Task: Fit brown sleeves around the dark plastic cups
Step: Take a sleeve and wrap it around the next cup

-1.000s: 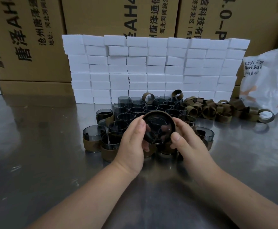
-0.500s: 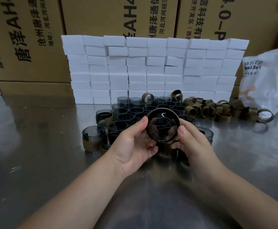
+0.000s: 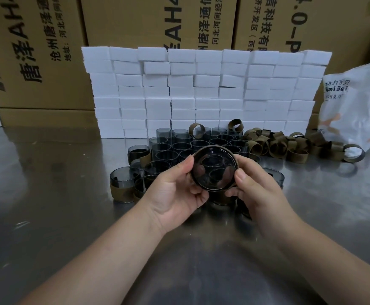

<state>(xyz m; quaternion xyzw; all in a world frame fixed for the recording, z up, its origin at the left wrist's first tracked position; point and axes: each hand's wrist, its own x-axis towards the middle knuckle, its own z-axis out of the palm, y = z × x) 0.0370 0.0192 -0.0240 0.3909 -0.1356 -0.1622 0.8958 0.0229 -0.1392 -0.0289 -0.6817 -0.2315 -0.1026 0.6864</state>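
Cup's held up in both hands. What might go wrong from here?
1. The held cup is gripped only at its edge by the left hand and right hand; it could slip onto the sleeved cups grouped below it.
2. Setting it down in that crowded group may topple neighbours.

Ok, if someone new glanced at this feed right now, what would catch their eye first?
First the dark cup held up in mid-frame between the left hand and right hand, its round end facing the camera. Behind it stands a wall of white blocks across the back of the metal table, with a heap of loose brown sleeves at its foot on the right.
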